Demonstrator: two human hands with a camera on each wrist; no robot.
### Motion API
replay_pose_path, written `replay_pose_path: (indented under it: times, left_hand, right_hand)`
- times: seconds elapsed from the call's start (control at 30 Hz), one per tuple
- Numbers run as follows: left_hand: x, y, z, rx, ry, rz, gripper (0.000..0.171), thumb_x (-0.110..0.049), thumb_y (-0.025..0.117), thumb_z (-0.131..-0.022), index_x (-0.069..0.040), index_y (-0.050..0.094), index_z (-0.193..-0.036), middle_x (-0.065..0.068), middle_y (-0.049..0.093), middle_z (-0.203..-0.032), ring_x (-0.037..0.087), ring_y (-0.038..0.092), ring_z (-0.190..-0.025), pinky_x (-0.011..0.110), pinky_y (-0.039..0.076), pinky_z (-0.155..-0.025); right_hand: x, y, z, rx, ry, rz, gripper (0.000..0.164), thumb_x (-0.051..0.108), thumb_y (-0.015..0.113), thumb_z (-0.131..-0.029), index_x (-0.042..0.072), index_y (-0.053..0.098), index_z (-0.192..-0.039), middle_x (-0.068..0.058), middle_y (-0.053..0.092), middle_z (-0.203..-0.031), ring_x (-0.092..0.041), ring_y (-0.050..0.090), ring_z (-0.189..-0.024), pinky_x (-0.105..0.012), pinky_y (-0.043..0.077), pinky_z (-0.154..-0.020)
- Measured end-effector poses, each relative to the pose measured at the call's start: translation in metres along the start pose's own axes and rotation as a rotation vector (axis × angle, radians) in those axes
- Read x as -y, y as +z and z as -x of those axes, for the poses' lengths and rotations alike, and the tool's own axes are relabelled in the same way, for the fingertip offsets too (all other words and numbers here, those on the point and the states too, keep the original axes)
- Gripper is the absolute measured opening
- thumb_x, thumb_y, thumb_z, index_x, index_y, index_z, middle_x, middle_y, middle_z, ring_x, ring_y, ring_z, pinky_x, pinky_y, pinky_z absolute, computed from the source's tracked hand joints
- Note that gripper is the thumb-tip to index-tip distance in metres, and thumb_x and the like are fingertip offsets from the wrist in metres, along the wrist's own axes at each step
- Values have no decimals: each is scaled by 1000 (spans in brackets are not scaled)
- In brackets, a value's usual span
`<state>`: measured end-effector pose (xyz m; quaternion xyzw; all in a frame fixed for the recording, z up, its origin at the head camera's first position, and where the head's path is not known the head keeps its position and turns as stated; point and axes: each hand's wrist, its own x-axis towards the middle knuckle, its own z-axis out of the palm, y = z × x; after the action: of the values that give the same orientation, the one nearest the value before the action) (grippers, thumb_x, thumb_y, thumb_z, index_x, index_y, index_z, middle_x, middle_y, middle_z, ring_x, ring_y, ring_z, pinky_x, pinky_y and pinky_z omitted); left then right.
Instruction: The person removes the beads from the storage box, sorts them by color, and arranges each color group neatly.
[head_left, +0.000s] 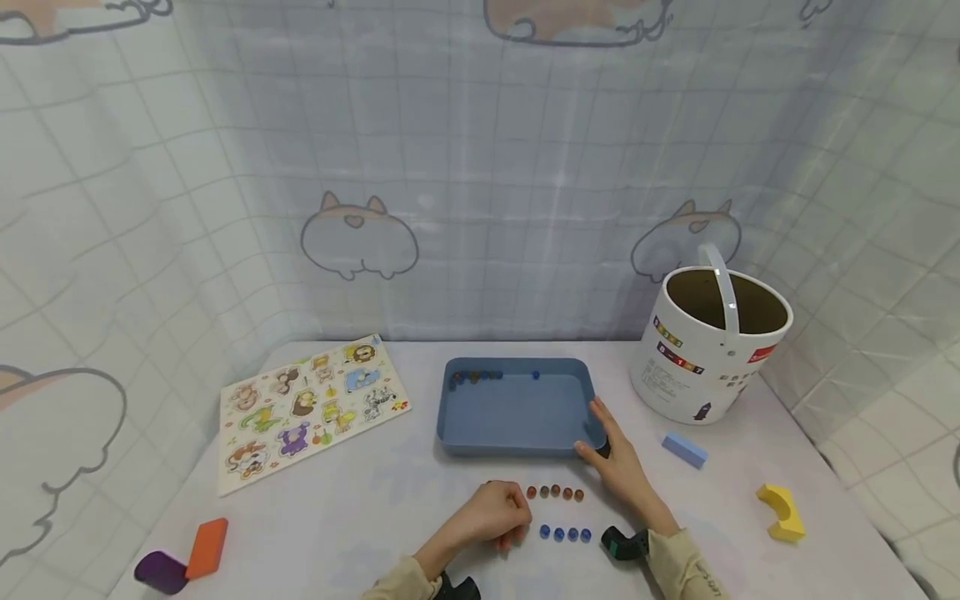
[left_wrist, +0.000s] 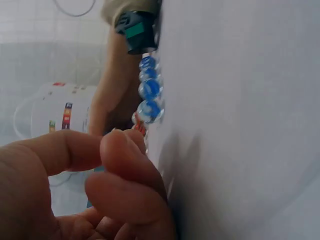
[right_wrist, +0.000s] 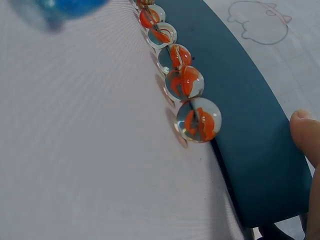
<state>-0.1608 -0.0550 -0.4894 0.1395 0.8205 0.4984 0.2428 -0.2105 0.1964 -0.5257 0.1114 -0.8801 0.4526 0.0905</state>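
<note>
My left hand point(head_left: 495, 512) is low over the table at the left end of two marble rows, its fingers bent and the thumb close to the fingertips. No marble shows between them in the left wrist view; I cannot tell if one is hidden there. Several orange-swirled glass marbles point(head_left: 555, 491) form the far row, several blue-swirled marbles point(head_left: 566, 533) the near one. Behind them lies a blue-grey tray point(head_left: 517, 417) with small marbles along its far side. At the tray's front right corner, my right hand point(head_left: 618, 462) touches the rim with fairly straight, spread fingers.
An animal puzzle board point(head_left: 315, 408) lies at the back left. A white bucket point(head_left: 690, 375) with a handle stands back right, near a blue block point(head_left: 684, 450) and a yellow arch block point(head_left: 782, 512). Orange point(head_left: 207, 548) and purple blocks point(head_left: 161, 572) lie front left.
</note>
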Motion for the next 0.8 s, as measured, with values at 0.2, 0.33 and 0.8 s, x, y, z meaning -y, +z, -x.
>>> replay_pose_path:
  times: [0.2,0.33,0.8]
  left_hand:
    - [3,4,2,18,32,-10,7,-3,67,-78,-9,66,-75,-6,54,-49,4,43,-33,16,30,-35]
    - [0,0,4,49,17,-16,5,-5,71,-80,-9,68,-80,-5,56,-52,5,44,-34,18,31,-36]
    - [-46,-70,-85,-6,44,516,45,-27,48,-103,1,49,-138,-2,60,-85,5,54,-60,22,45,-61]
  right_hand:
    - [0,1,1,0,3,-11,76,27,66,-91,7,27,-153,-15,19,-162,-44,20,-146,-65,20,-112]
    - [-1,2,1,5,2,-7,76,27,66,-92,7,27,-153,-16,19,-161,-44,21,-146,-64,21,-112]
    - [-2,-1,0,-4,-12,-11,75,27,66,-92,6,27,-153,-16,19,-161,-45,21,-145,-65,21,-111]
